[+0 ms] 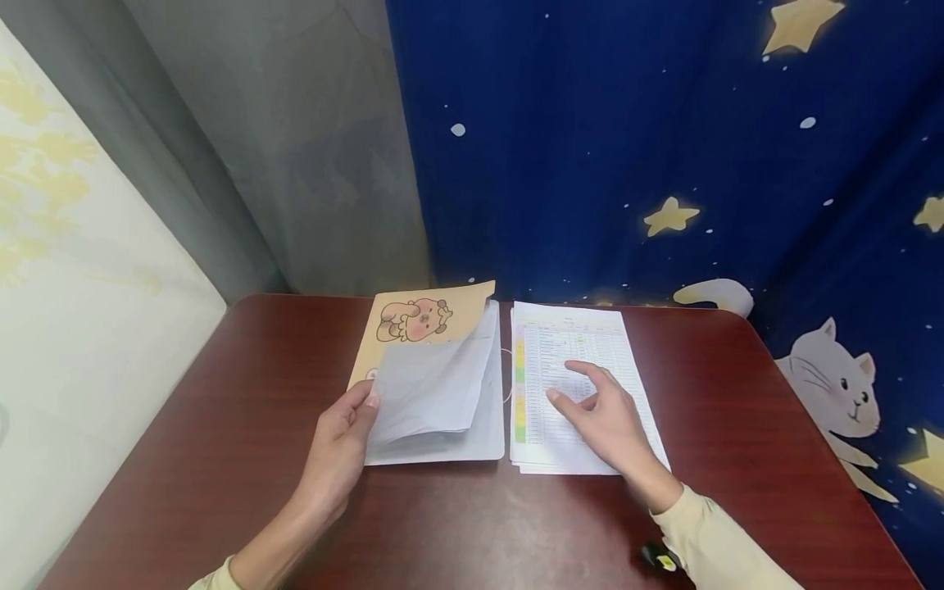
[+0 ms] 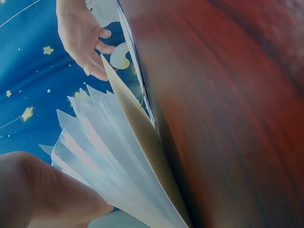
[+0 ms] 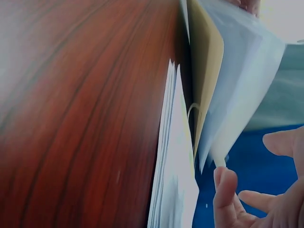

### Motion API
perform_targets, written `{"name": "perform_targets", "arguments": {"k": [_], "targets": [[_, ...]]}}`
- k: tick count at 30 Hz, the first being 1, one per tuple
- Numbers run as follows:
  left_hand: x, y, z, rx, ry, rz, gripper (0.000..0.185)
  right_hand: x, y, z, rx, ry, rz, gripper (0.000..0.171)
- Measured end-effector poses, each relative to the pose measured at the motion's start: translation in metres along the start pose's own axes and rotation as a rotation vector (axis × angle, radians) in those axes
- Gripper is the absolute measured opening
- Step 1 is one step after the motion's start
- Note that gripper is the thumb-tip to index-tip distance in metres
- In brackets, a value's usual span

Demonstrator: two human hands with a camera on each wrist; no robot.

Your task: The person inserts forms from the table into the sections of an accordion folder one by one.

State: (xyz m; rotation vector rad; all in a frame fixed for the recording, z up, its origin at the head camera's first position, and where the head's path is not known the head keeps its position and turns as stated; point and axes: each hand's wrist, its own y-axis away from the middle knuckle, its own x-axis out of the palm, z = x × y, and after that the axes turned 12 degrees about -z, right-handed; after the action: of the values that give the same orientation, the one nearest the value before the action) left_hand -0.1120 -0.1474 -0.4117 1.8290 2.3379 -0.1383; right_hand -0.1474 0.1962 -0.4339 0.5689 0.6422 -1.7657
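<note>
On table (image 1: 221, 426): one folder (image 1: 435, 369), left hand (image 1: 342, 442) pinching its sleeves; one paper stack (image 1: 583, 385) under relaxed right hand (image 1: 601, 410).

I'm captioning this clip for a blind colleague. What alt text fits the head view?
A person's left hand lifts the clear sleeves of a tan cartoon-cover folder on a red-brown table, while the right hand hovers over or touches a stack of printed sheets beside it.

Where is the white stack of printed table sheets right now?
In the head view, the white stack of printed sheets lies right of the tan cartoon folder, under the right hand.
</note>
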Motion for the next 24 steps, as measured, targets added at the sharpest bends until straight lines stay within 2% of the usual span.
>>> {"name": "perform_targets", "arguments": {"k": [9, 20, 24], "targets": [[0.000, 0.000, 0.003, 0.004, -0.008, -0.008, 0.035, -0.026, -0.003, -0.026, -0.038, 0.124, -0.022, 0.041], [0.002, -0.001, 0.004, -0.006, -0.018, -0.002, 0.037, -0.050, -0.004, -0.057, -0.081, 0.263, -0.090, 0.045], [0.002, -0.002, 0.004, -0.014, -0.032, 0.011, 0.038, -0.056, -0.007, -0.068, -0.076, 0.261, -0.098, 0.041]]}}
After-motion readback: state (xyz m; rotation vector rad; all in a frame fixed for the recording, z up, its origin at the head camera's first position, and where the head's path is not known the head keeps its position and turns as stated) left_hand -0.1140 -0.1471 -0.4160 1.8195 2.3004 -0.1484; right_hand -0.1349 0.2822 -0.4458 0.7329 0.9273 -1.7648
